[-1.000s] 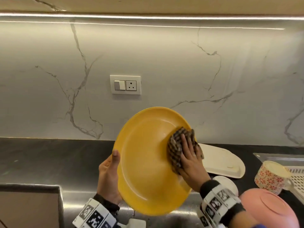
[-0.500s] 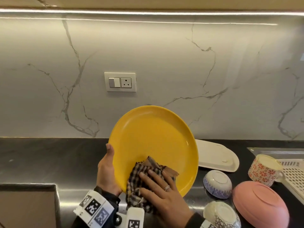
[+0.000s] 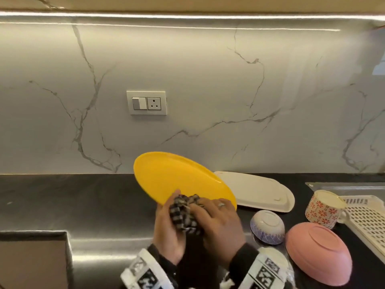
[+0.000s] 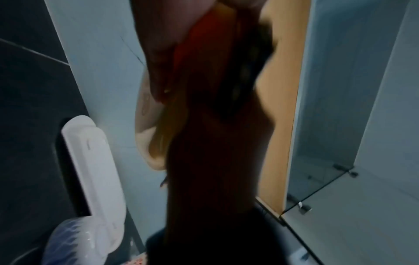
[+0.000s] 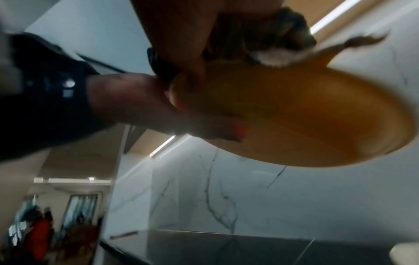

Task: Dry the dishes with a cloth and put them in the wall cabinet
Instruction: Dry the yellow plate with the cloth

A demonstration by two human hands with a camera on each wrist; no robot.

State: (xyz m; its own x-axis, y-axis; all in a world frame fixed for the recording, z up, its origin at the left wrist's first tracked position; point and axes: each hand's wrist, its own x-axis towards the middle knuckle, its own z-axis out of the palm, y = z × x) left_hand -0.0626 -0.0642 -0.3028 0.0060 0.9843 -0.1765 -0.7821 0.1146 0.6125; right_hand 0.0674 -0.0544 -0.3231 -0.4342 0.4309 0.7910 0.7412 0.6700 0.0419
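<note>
Above the dark counter, a yellow plate [image 3: 179,178] is tipped almost flat, its face up and its far edge toward the wall. My left hand [image 3: 166,228] grips the plate's near rim, thumb on top. My right hand [image 3: 218,224] bunches the checked cloth [image 3: 184,213] against that same rim, right beside the left thumb. The right wrist view shows the plate's underside [image 5: 306,116], with left-hand fingers [image 5: 215,129] beneath it and the cloth [image 5: 272,35] above the rim. The left wrist view is dark and blurred.
A white oblong tray [image 3: 256,190] lies behind the plate. To the right sit an upturned blue-patterned bowl [image 3: 267,226], an upturned pink bowl [image 3: 318,251], a floral mug [image 3: 323,207] and a white drain rack [image 3: 366,217]. A sink [image 3: 33,259] opens at the front left.
The plate has tipped from standing upright, facing me, to nearly flat. My right hand carried the cloth from the right rim down to the near rim beside my left hand.
</note>
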